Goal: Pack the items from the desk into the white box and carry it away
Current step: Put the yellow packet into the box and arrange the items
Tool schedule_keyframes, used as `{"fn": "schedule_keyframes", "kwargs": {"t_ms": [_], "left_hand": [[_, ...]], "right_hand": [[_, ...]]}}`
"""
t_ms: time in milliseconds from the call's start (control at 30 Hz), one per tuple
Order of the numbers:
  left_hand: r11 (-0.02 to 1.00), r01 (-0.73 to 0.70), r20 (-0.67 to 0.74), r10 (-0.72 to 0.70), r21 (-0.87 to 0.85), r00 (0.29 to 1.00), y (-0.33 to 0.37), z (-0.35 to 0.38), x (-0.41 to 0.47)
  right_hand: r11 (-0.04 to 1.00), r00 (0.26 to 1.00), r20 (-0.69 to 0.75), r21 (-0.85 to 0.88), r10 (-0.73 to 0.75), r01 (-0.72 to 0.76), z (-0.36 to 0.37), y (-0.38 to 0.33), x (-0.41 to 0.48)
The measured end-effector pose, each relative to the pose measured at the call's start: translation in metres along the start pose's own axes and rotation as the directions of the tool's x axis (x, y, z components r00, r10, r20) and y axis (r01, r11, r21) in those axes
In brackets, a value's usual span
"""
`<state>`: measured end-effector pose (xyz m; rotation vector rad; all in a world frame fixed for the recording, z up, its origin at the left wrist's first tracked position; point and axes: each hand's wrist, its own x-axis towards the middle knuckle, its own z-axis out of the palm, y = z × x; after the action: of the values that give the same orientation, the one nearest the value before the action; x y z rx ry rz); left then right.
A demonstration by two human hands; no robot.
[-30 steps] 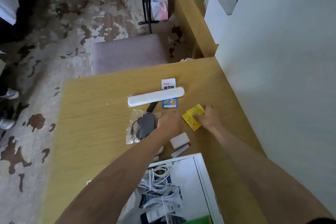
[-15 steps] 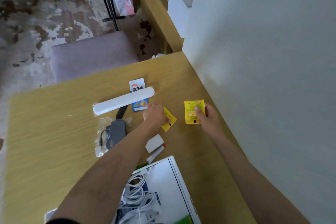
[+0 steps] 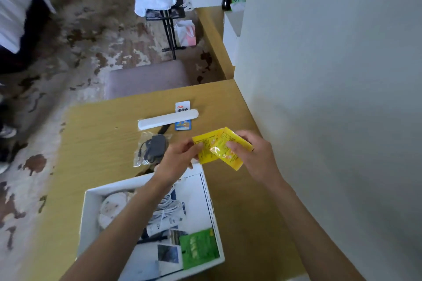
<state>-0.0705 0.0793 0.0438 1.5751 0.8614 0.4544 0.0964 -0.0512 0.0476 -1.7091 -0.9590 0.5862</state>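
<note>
Pinching one small yellow foil sachet, the left grip is clamped on its left edge. The right grip is clamped on a second yellow sachet, which overlaps the first. Both hang above the light wooden table, just beyond the open white cardboard box, where white cables lie. A long white plastic bar lies farther away.

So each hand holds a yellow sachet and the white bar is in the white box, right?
No: the head view shows the white bar on the desk, outside the white box. Left hand and right hand each hold a yellow sachet.
</note>
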Motion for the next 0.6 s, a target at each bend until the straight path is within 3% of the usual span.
{"fn": "schedule_keyframes", "kwargs": {"t_ms": [267, 467, 600], "left_hand": [[0.995, -0.046, -0.037, 0.049, 0.088, 0.998, -0.011, -0.012, -0.095], [0.983, -0.111, 0.027, 0.108, 0.147, 0.994, -0.015, -0.039, -0.117], [0.942, -0.154, 0.002, 0.161, 0.297, 0.987, -0.027, -0.054, -0.129]], "right_hand": [[0.935, 0.938, 0.331, -0.289, -0.106, 0.207, 0.024, -0.034, -0.048], [0.827, 0.924, 0.294, -0.435, -0.244, 0.357, 0.056, -0.052, -0.067], [0.773, 0.889, 0.387, -0.475, -0.245, 0.42, 0.072, -0.056, -0.074]]}}
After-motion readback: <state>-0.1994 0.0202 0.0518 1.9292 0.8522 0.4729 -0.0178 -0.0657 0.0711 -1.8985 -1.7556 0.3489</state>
